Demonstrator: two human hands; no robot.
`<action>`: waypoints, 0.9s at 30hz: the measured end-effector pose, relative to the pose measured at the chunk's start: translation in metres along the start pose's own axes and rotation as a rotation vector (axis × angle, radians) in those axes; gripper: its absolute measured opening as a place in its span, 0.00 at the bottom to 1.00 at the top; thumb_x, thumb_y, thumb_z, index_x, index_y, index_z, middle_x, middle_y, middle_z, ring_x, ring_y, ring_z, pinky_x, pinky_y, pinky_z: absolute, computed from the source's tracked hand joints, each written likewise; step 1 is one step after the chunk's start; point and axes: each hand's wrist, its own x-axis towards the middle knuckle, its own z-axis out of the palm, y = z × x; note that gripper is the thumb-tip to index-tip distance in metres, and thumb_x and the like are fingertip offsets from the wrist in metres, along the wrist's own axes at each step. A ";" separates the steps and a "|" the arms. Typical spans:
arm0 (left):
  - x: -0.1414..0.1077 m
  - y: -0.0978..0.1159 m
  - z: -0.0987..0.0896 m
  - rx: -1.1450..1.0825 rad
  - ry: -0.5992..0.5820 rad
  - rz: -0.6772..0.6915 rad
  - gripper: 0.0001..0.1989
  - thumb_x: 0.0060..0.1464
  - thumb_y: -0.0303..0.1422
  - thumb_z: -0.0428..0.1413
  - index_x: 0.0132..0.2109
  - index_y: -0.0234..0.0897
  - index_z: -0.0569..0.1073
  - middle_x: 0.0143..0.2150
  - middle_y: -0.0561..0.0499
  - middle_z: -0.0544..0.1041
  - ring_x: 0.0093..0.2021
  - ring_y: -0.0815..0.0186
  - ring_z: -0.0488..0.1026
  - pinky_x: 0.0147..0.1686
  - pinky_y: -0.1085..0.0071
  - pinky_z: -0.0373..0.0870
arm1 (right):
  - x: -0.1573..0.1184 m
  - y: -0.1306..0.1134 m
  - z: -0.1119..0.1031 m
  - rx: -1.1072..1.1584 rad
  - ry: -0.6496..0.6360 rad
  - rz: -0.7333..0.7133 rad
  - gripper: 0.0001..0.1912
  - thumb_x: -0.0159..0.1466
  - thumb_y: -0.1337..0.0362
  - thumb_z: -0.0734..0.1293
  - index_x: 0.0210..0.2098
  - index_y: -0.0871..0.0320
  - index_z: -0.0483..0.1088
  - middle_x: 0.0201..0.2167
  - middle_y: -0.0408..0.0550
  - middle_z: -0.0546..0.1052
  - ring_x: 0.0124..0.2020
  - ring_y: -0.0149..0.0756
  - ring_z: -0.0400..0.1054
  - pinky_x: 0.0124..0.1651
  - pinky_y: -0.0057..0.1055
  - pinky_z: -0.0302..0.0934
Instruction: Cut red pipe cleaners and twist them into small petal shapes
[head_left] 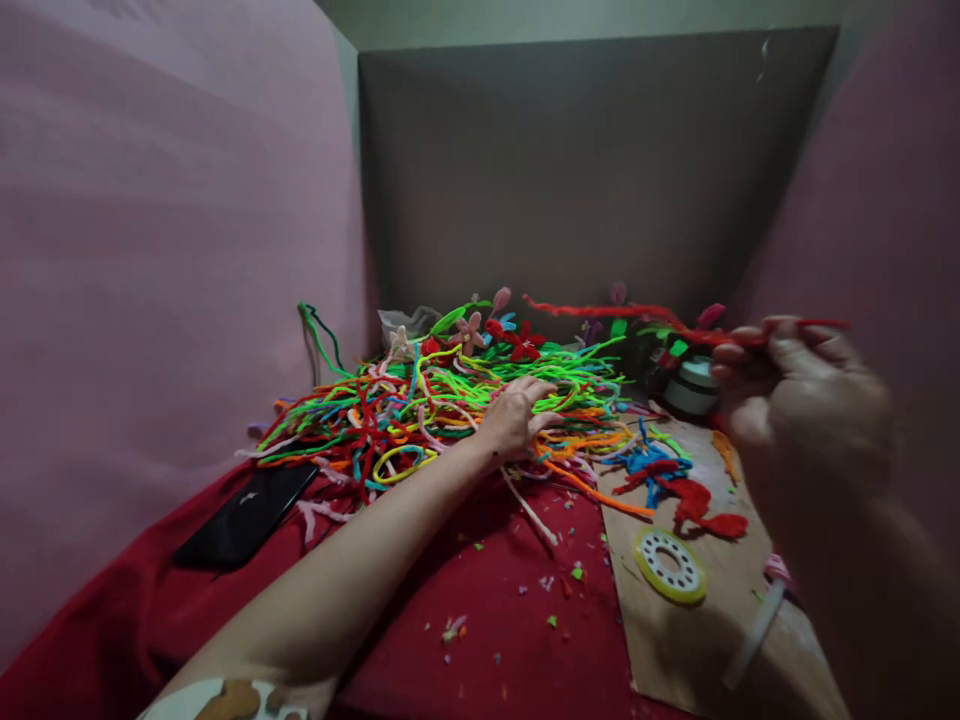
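Observation:
My left hand (513,422) rests at the right part of a big tangled heap of pipe cleaners (390,425), its fingers apart and touching the strands. The heap mixes lime green, red, orange, yellow, pink and white. Raised at the right, my right hand (810,390) is closed on red pipe cleaners (637,312), which stick out far to the left, with a short end to the right. That hand is a little blurred. Below it, red pipe-cleaner shapes (701,507) and a blue pipe-cleaner bundle (649,470) lie on a brown board (652,630).
A black phone (244,515) lies on the red cloth (480,640) at left, near scattered scraps. On the board sit a yellow-rimmed tape roll (670,566) and a glue-stick-like white stick (756,635). Pipe-cleaner flowers (469,333) and a round white-topped container (691,388) stand behind.

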 end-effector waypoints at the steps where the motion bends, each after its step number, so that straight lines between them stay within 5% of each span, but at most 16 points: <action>1: 0.000 0.012 0.002 -0.083 -0.015 -0.015 0.16 0.46 0.34 0.59 0.44 0.40 0.72 0.40 0.47 0.73 0.36 0.65 0.69 0.37 0.70 0.65 | -0.004 0.007 -0.003 0.010 0.016 0.055 0.13 0.59 0.77 0.60 0.23 0.55 0.67 0.18 0.40 0.70 0.19 0.27 0.67 0.21 0.24 0.64; 4: -0.003 0.047 0.005 -0.788 -0.082 -0.226 0.19 0.46 0.39 0.60 0.44 0.35 0.70 0.33 0.51 0.71 0.23 0.73 0.64 0.25 0.74 0.62 | -0.014 0.035 -0.017 0.006 0.022 0.158 0.07 0.59 0.74 0.62 0.27 0.58 0.66 0.18 0.40 0.71 0.17 0.28 0.67 0.20 0.25 0.64; 9: -0.011 0.063 -0.004 -1.289 0.243 -0.396 0.08 0.52 0.35 0.57 0.36 0.34 0.72 0.30 0.52 0.72 0.23 0.75 0.65 0.21 0.76 0.61 | -0.028 0.063 -0.039 0.090 -0.052 0.379 0.06 0.53 0.71 0.68 0.28 0.59 0.66 0.20 0.40 0.73 0.17 0.28 0.67 0.21 0.25 0.63; 15: -0.023 0.039 -0.008 -1.351 0.400 -0.635 0.08 0.57 0.32 0.53 0.32 0.35 0.72 0.30 0.52 0.77 0.31 0.71 0.74 0.31 0.73 0.70 | -0.039 0.063 -0.047 0.207 -0.082 0.675 0.03 0.55 0.71 0.67 0.27 0.59 0.67 0.28 0.45 0.78 0.22 0.26 0.70 0.22 0.22 0.63; 19: -0.025 0.038 -0.008 -1.347 0.452 -0.610 0.11 0.56 0.33 0.53 0.27 0.34 0.71 0.25 0.50 0.77 0.34 0.67 0.76 0.41 0.66 0.72 | -0.046 0.066 -0.051 0.281 -0.074 0.748 0.05 0.56 0.71 0.67 0.27 0.57 0.66 0.26 0.42 0.75 0.23 0.26 0.68 0.24 0.22 0.63; 27: -0.026 0.041 -0.021 -1.247 0.457 -0.524 0.09 0.55 0.33 0.55 0.28 0.35 0.70 0.23 0.53 0.74 0.33 0.67 0.76 0.38 0.67 0.73 | -0.053 0.063 -0.050 0.314 -0.230 0.752 0.08 0.55 0.70 0.68 0.26 0.57 0.63 0.22 0.38 0.70 0.20 0.23 0.62 0.24 0.20 0.58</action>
